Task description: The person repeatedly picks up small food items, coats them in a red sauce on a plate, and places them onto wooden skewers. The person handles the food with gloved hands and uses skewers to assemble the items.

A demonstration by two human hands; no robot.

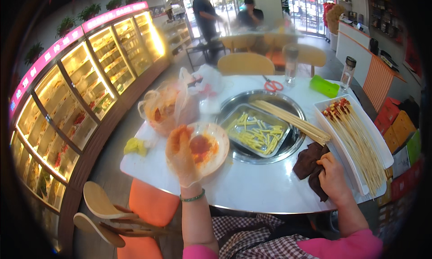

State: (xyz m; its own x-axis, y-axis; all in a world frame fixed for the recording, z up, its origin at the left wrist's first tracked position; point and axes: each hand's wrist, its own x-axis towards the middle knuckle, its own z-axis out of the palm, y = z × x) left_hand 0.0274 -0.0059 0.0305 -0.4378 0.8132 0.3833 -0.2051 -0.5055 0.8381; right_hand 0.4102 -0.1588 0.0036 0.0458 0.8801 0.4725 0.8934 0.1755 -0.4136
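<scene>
My left hand [184,154] wears a see-through plastic glove with red-orange stains at the fingers. It hovers at the left rim of a white plate [218,137], where red, saucy food [199,147] lies in a smear. Its fingers curl inward; whether something sits between them is blurred. On the right, my bare right hand [330,173] grips a dark brown cloth [307,162] on the table. A clear tray [250,135] of pale green cut strips [270,137] rests over the round metal basin [233,157]. Bare wooden skewers [293,120] lie across the tray's corner and basin rim.
A white tray [373,134] at the right holds skewers tipped with red and yellow pieces. Plastic bags [165,107], red-handled scissors [273,86], a green holder [324,86], a bottle [347,73] and a yellow-green cloth [135,147] share the table [256,188]. Two people are beyond.
</scene>
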